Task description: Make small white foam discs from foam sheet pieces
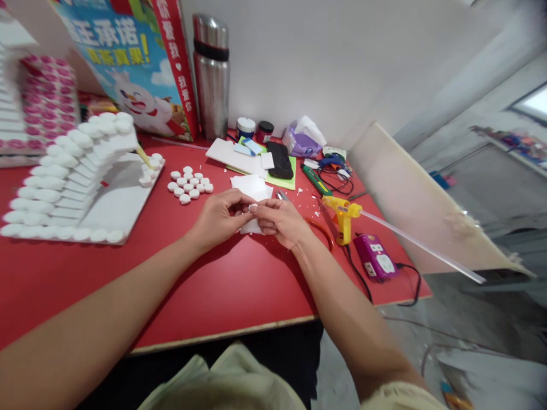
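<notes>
Both my hands meet over the middle of the red table, their fingertips pinched together around a small white piece (253, 208). It looks like a bit of foam, mostly covered by fingers. My left hand (223, 212) is closed on it from the left, and my right hand (280, 219) closes on it from the right. Under them lie white sheets (252, 185). Left of my hands is a group of small round white pieces (188, 186). Further left stands a white stepped arch model (81, 176) edged with white rounded pieces.
A yellow glue gun (343, 213) with a long clear stick is at right, beside a purple power socket (376, 258) and cables. Behind stand a steel thermos (211, 80), small jars (264, 131) and a printed bag (141, 68). The red table's (226, 302) front edge is near my body.
</notes>
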